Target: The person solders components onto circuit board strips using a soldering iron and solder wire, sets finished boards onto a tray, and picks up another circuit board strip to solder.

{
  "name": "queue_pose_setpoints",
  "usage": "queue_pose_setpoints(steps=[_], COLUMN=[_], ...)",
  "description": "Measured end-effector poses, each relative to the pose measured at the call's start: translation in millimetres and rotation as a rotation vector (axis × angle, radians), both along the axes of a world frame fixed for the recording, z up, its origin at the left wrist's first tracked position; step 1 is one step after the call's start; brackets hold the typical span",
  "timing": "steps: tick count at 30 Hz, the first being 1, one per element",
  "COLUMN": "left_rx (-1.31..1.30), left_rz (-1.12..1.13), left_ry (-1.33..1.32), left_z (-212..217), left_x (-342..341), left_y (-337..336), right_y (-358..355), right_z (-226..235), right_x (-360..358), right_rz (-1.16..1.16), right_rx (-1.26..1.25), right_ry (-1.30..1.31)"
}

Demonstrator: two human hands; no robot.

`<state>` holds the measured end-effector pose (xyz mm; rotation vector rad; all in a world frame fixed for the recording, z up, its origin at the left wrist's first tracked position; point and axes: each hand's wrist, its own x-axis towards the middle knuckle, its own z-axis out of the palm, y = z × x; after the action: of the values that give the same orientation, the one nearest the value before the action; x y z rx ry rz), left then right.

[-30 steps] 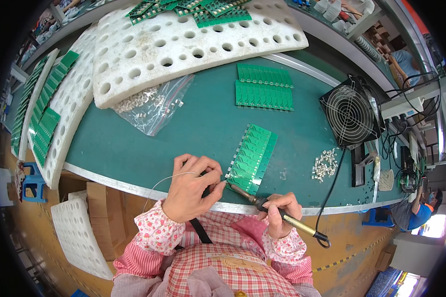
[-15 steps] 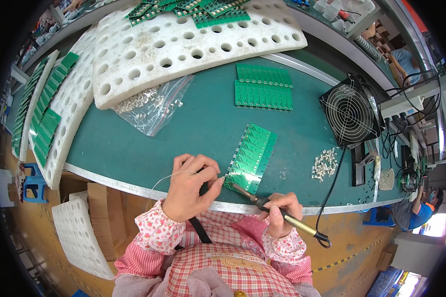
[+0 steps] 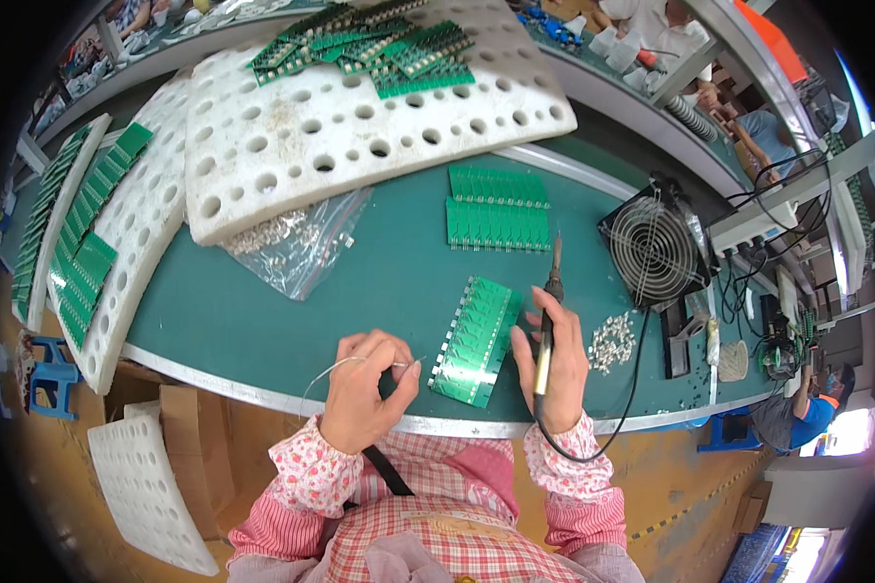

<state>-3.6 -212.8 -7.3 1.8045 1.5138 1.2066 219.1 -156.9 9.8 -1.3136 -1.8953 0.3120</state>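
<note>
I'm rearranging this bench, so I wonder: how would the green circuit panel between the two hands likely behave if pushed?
The green panel lies flat on the green tabletop, so it would probably slide, not roll. It looks thin, so likely light. The small pale parts lining its left edge might catch or bend.

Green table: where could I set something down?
Bare table shows between the plastic bag and the left hand, and between the bag and the two back boards. The right end is crowded: fan, loose pale parts.
</note>
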Motion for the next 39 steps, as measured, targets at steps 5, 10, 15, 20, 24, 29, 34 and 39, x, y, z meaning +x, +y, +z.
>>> queue_pose_setpoints(steps=[5, 10, 15, 20, 24, 29, 34, 39], left_rx=[-0.005, -0.033, -0.251, -0.377, -0.444, -0.443, -0.470, -0.490], left_rz=[0.004, 0.024, 0.044, -0.104, -0.101, -0.099, -0.160, -0.211], left_ry=[-0.044, -0.172, -0.746, -1.114, -1.183, -1.181, -1.147, -1.142], left_z=[2, 0, 3, 9, -1, 0, -7, -11], left_x=[-2, -10, -13, 2, 6, -11, -19, -22], left_y=[2, -4, 0, -1, 7, 23, 36, 39], right_y=[26, 22, 13, 13, 7, -7, -11, -12], right_z=[-8, -9, 5, 17, 10, 5, -5, -4], right_x=[-6, -10, -17, -44, -47, -42, -40, -40], right_rz=[-0.002, 0.066, -0.039, -0.202, -0.175, -0.133, -0.159, -0.141], right_rx=[-0.124, -0.448, -0.339, -0.093, -0.080, -0.123, -0.145, -0.205], right_ry=[0.023, 0.534, 0.735, 0.955, 0.918, 0.931, 0.911, 0.959])
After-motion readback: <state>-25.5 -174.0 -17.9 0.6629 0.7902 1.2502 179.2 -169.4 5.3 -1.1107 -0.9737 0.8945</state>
